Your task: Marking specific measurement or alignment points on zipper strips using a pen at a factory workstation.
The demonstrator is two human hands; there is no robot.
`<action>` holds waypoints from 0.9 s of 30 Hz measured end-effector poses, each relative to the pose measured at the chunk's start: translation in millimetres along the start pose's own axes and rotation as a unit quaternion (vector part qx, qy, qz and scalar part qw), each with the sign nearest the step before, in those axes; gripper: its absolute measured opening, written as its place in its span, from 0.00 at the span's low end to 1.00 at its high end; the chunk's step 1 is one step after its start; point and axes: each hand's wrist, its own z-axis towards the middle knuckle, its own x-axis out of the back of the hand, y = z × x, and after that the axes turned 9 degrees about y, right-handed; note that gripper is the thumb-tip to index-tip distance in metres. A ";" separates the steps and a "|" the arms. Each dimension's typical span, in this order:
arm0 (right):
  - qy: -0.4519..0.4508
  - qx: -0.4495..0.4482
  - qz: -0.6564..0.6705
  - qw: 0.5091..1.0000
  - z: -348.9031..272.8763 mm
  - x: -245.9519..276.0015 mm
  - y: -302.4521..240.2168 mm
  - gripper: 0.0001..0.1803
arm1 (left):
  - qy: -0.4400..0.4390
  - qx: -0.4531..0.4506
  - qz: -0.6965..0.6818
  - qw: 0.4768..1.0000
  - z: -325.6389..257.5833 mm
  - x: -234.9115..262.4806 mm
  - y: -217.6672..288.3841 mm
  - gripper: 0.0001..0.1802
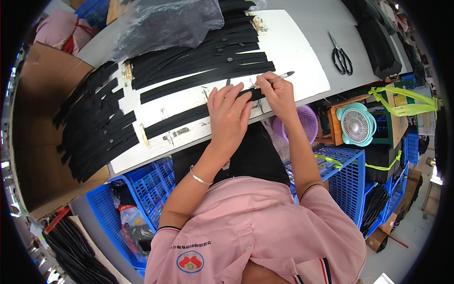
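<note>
A long black fabric strip (182, 119) lies along the near part of a white board (302, 61). My left hand (229, 113) rests flat on this strip, fingers stretched out and pointing away from me. Close to its right, my right hand (279, 94) is closed around a slim pen (287, 74), whose dark end sticks out to the upper right. The pen's tip is hidden by the fingers, near the right end of the strip. Several more black strips (198, 66) lie side by side farther up the board, some with small dark weights on them.
Black scissors (340, 57) lie on the grey table (326, 28) at right. Clear plastic (175, 23) covers the far strips. More strips (101, 128) spill toward a cardboard box (35, 90) at left. Beneath the table edge are blue crates (347, 189), a purple basket (307, 122) and a small fan (355, 124).
</note>
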 end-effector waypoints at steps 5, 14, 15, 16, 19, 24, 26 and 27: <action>0.010 0.033 -0.039 0.999 -0.1 -1.5 -0.1 0.11 | -0.006 0.031 -0.001 1.000 4.4 -15.6 -5.1 0.11; 0.033 0.057 -0.042 0.997 -2.1 -3.2 -0.5 0.11 | 0.003 0.014 0.024 1.000 5.7 -17.2 -1.9 0.09; 0.033 0.057 -0.043 0.997 -3.0 -1.3 -0.3 0.11 | 0.002 0.016 0.023 1.000 5.7 -17.1 -1.9 0.09; 0.014 0.067 -0.045 0.997 -3.7 1.7 0.3 0.11 | 0.001 0.017 0.023 1.000 5.8 -17.0 -2.0 0.10; -0.011 0.084 -0.054 0.995 -4.0 3.7 0.1 0.11 | 0.000 0.018 0.022 1.000 6.5 -16.6 -2.9 0.10; -0.028 0.109 -0.066 0.991 -3.3 -1.5 -3.2 0.11 | 0.001 0.019 0.014 1.000 0.3 -15.7 -8.2 0.12; -0.041 0.106 -0.096 0.989 -3.2 4.2 -2.0 0.11 | -0.008 0.030 0.008 0.999 -0.3 -9.8 -7.3 0.15; -0.030 0.069 -0.058 0.995 -3.9 8.7 1.2 0.11 | -0.011 0.025 0.042 0.999 0.6 -3.3 2.3 0.17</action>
